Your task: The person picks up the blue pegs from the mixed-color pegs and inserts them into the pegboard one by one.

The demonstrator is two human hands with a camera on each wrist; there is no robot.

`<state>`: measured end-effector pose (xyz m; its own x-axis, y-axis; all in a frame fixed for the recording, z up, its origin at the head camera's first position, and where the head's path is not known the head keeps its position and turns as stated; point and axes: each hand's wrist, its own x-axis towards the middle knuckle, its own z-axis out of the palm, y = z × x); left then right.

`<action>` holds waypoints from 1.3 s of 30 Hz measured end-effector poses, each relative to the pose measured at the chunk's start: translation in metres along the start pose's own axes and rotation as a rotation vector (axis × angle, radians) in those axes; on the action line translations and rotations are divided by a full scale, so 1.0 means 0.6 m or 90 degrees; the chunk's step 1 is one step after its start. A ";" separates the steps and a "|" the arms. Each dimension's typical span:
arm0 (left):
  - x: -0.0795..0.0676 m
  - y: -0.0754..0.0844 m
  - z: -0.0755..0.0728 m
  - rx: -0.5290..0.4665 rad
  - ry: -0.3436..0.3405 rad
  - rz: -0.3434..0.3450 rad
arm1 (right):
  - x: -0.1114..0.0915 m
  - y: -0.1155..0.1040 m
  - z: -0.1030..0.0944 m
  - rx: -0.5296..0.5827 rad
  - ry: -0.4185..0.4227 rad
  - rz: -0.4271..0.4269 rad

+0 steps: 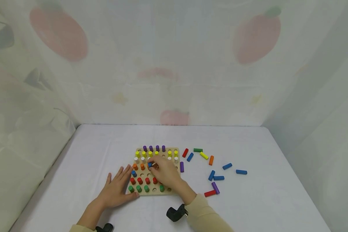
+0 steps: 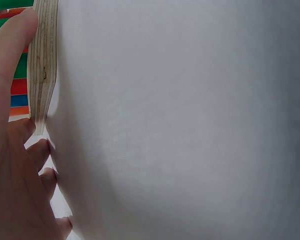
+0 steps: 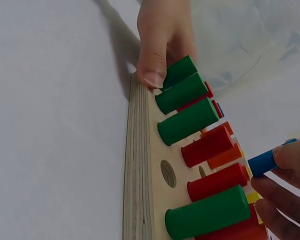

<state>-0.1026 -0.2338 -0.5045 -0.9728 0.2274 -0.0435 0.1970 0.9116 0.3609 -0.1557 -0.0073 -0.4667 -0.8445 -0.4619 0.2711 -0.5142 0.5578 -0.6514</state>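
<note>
A wooden pegboard (image 1: 149, 194) with rows of coloured pegs lies on the white table. My right hand (image 1: 167, 174) is over the board and pinches a blue peg (image 3: 263, 163) between thumb and fingers, held above the holes and tilted in the right wrist view. It hides part of the middle rows. With fingers spread, my left hand (image 1: 114, 190) rests at the board's left side. Its thumb (image 2: 25, 27) touches the near edge, by the green pegs (image 3: 187, 121). A lone blue peg (image 1: 134, 173) stands at the left end of its row.
Loose pegs lie to the right of the board: a purple peg (image 1: 181, 167) close beside it, several blue ones such as one blue peg (image 1: 241, 172) farthest right, and a red peg (image 1: 210, 193) against a purple one. An open hole (image 3: 168, 173) shows in the green row.
</note>
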 end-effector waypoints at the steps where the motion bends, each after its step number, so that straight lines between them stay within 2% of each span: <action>1: 0.000 0.000 0.000 0.000 -0.002 -0.002 | 0.001 -0.001 0.001 -0.001 -0.002 -0.002; 26: -0.002 -0.003 0.000 -0.005 0.003 0.011 | 0.017 -0.009 0.041 -0.041 -0.051 -0.021; 33: -0.003 0.003 -0.004 -0.004 0.010 0.014 | 0.017 -0.008 0.052 -0.069 -0.035 -0.056; 39: -0.004 0.005 -0.005 -0.003 0.015 0.016 | 0.018 -0.007 0.055 -0.073 -0.050 -0.054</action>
<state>-0.1001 -0.2328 -0.5004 -0.9701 0.2425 -0.0129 0.2211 0.9039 0.3662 -0.1578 -0.0371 -0.4843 -0.7849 -0.5610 0.2631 -0.6013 0.5872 -0.5418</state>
